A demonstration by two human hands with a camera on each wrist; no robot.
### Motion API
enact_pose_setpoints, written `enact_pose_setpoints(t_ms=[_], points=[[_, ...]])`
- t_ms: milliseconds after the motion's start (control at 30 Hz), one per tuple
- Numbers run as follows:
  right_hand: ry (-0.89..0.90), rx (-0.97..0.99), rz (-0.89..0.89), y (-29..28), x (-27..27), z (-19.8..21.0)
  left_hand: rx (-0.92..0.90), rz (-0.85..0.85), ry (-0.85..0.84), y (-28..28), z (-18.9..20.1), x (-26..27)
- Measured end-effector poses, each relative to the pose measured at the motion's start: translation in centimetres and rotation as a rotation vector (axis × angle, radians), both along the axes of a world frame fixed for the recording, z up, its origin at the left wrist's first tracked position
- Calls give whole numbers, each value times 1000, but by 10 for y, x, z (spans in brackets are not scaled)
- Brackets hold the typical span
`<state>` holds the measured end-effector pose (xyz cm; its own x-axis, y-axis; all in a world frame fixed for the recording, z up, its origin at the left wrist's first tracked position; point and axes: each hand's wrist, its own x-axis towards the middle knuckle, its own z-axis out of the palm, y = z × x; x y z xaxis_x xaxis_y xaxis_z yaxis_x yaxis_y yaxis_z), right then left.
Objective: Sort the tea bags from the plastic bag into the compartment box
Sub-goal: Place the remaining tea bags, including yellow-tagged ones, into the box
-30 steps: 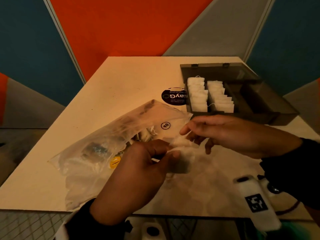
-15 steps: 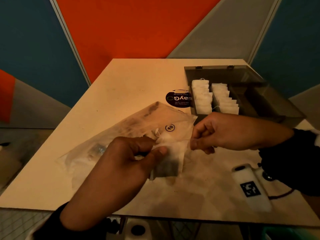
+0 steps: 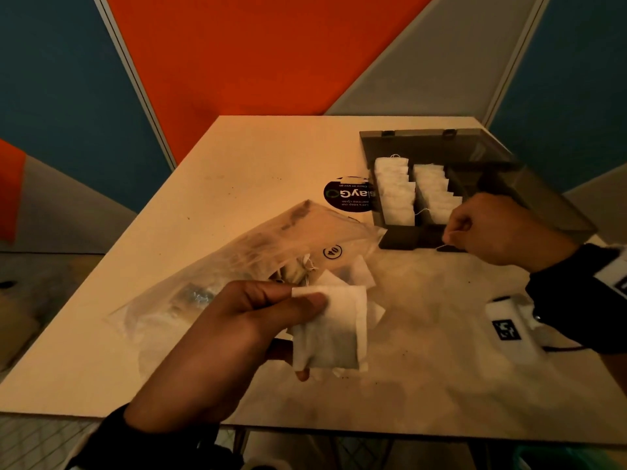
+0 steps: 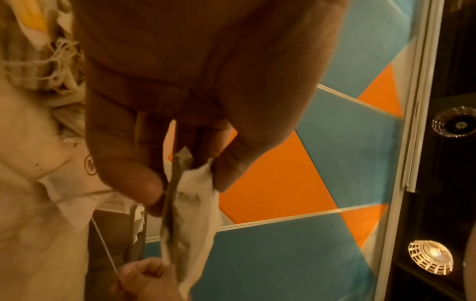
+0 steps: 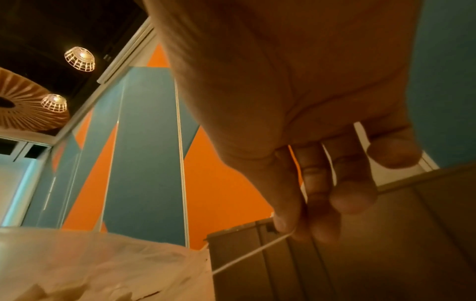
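My left hand pinches a white tea bag above the table's front middle; the left wrist view shows that tea bag edge-on between thumb and fingers. My right hand pinches a thin white string in front of the dark compartment box. The string runs taut from the right hand back toward the bags. Two rows of white tea bags fill the box's left compartments. The clear plastic bag lies on the table left of centre, with more tea bags at its mouth.
The box's open lid lies to the right. A round black sticker sits on the table left of the box. A white tagged device lies near my right wrist. The table's front edge is close.
My right hand moved right and away from the left, drawing the string out to the box front. The left hand lifted the tea bag clear of the plastic bag's mouth.
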<state>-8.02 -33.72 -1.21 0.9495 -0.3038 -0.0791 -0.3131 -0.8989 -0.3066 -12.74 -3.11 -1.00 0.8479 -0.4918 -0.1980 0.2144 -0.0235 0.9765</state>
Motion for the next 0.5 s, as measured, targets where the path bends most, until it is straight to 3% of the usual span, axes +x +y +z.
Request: enact_pose_setpoints(t_ms=[167,267,367,500], points=[[-112,-52,0,13,-11,9,-10,25,26,-2,0,2],[-99,194,144,44,-31,27,-14,78,10,-5,-3,5],[102,513,274,75,-54,39,-31,126,0,-9,-5,6],[188,724,316,90,-66,25,-63,145,2,-12,-6,5]])
